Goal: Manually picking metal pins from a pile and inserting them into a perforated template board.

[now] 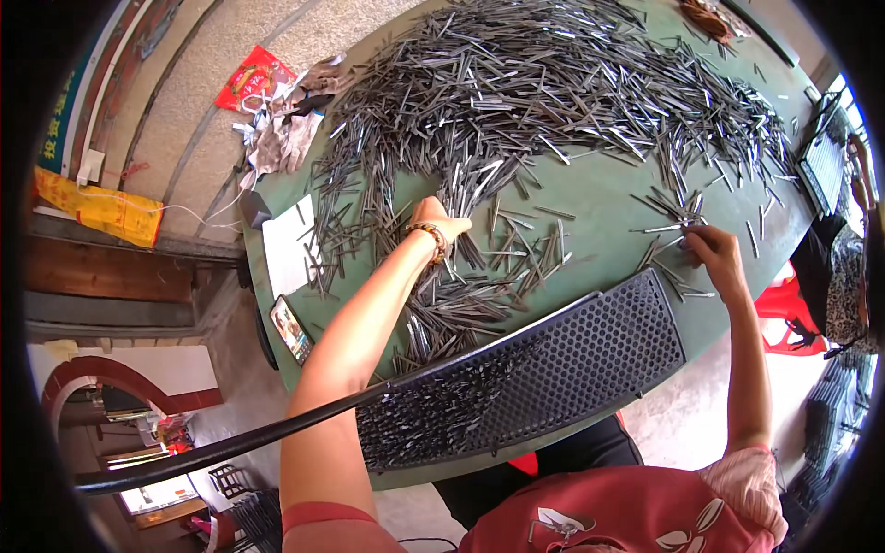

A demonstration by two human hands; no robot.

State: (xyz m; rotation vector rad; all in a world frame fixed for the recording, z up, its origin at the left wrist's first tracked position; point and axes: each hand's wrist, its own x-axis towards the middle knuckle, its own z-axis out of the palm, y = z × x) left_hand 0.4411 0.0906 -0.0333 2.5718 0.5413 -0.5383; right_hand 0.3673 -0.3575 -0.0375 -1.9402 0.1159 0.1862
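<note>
The left hand (441, 221) looks closed around a bundle of dark thin strips (466, 184), beside the large heap on the green table (595, 198). The right hand (717, 253) has its fingertips at a small loose group of strips; whether they pinch any, one cannot tell. At the table's near edge lies a black tray (631, 318) with many holes, its left part filled with strips. The step seems to be picking up strips; the next move probably calls for setting them into bare holes.
</note>
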